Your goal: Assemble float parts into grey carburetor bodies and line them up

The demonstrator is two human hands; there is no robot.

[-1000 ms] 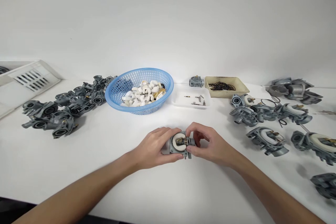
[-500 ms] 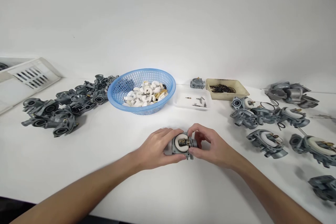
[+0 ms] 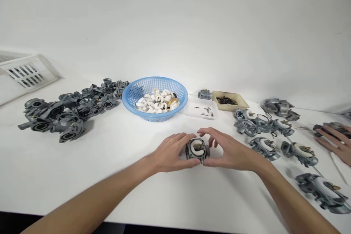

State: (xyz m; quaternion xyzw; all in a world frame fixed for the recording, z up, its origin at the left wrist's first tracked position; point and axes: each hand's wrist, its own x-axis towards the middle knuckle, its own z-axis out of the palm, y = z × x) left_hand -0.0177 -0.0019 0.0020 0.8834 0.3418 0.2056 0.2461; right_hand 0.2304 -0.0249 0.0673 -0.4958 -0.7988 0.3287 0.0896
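A grey metal carburetor [image 3: 203, 150] with a white C-shaped float in its upturned bowl side rests on the white table in front of me. My left hand [image 3: 175, 152] grips it from the left, fingers along the far edge and thumb along the near one. At its right side is my right hand [image 3: 223, 150], fingers apart and curved. The right thumb tip is at the carburetor's near right corner, while the index finger is lifted off behind it. Beyond my hands, a blue basket [image 3: 128, 111] contains many white floats [image 3: 157, 102] and a few yellowish ones.
Carburetor bodies [image 3: 68, 113] are heaped at left, near a white crate [image 3: 41, 69]. A clear tray [image 3: 189, 112] contains small pins; a cream tray [image 3: 233, 108] contains black rings. Carburetors with floats [image 3: 300, 153] and metal bowls [image 3: 279, 109] lie at right. Another person's hand [image 3: 337, 144] reaches in.
My right hand's fingers have moved apart and off the float area; my left hand keeps its hold. The view has shifted to the right, and another person's hand has appeared at the right edge.
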